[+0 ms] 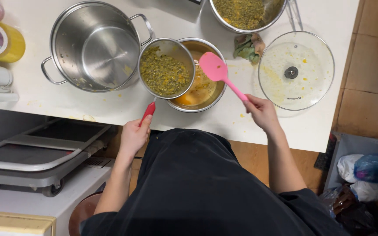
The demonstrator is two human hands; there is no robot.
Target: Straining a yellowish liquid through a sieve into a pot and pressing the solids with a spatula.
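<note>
Over bowl (197, 94) — left hand (134, 135) holds strainer (165, 70) | right hand (262, 112) — spatula (218, 72)

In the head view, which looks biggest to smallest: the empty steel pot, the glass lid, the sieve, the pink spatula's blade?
1. Empty steel pot
2. Glass lid, somewhat smaller
3. Sieve, held by the left hand
4. Pink spatula's blade, held by the right hand

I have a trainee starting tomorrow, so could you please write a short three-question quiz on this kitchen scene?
1. True or false: the left hand holds the strainer by its red handle.
2. What does the right hand hold? A) pink spatula B) glass lid C) the large empty pot
3. Over what does the strainer sit?

Key: 1 true. 2 A. 3 Over a steel bowl holding orange liquid.
</note>
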